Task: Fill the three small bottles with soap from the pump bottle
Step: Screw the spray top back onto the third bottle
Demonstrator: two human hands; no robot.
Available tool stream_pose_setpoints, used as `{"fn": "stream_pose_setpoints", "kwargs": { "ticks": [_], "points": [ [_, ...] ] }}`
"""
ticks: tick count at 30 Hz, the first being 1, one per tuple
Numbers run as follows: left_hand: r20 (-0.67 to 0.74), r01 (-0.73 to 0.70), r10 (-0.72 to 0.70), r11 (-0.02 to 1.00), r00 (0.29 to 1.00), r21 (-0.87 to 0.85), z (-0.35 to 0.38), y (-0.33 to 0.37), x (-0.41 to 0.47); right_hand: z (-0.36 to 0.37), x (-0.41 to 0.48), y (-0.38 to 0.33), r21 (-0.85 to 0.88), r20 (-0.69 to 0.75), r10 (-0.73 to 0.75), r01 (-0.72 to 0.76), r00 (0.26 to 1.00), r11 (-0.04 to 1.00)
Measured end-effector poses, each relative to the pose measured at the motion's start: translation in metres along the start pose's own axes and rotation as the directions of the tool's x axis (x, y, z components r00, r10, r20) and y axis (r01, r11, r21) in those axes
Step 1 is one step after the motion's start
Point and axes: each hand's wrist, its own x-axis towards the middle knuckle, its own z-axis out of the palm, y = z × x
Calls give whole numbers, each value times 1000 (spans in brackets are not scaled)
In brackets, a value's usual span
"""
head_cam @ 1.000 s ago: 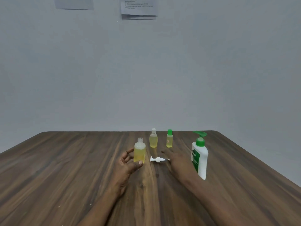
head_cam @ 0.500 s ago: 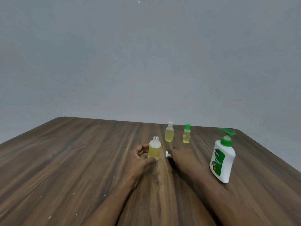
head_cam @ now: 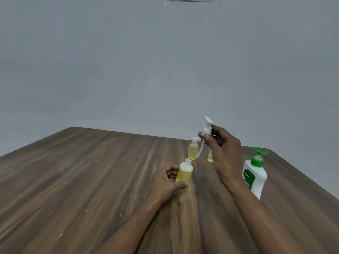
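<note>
My left hand (head_cam: 166, 182) grips an uncapped small bottle (head_cam: 185, 172) of yellow soap that stands on the wooden table (head_cam: 91, 180). My right hand (head_cam: 222, 153) pinches a small white pump cap (head_cam: 207, 129) with its dip tube hanging down, held in the air above and to the right of that bottle. Behind stand a white-capped small bottle (head_cam: 193, 149) and another small yellow bottle (head_cam: 210, 157), mostly hidden by my right hand. The white pump bottle (head_cam: 254, 174) with a green pump stands at the right.
A grey wall rises behind the table. The table's far edge and rounded right corner lie close behind the pump bottle. Small pale crumbs dot the wood near me.
My right hand has picked the white pump cap up off the table and raised it above the bottles. My left hand keeps its hold on the uncapped bottle.
</note>
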Motion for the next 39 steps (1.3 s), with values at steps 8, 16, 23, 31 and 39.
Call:
{"fn": "stream_pose_setpoints", "kwargs": {
  "ticks": [8, 16, 23, 31, 39],
  "points": [
    [30, -20, 19, 1000, 999, 22, 3, 6, -4, 11, -9, 19, 49, 35, 54, -56, 998, 997],
    [43, 14, -15, 999, 999, 38, 3, 8, -6, 3, -26, 44, -75, 158, 181, -171, 971, 983],
    [85, 20, -35, 985, 996, 169, 5, 8, -10, -10, -41, 52, -179, 245, 307, -269, 919, 946],
    [71, 72, -97, 954, 993, 290, 1, 4, -8, -9, -42, 54, -362, 277, 386, -277, 880, 890],
    [25, 93, -112, 916, 993, 391, 2, 6, -10, 6, -44, 49, -492, 177, 336, -212, 925, 844]
  ]
}}
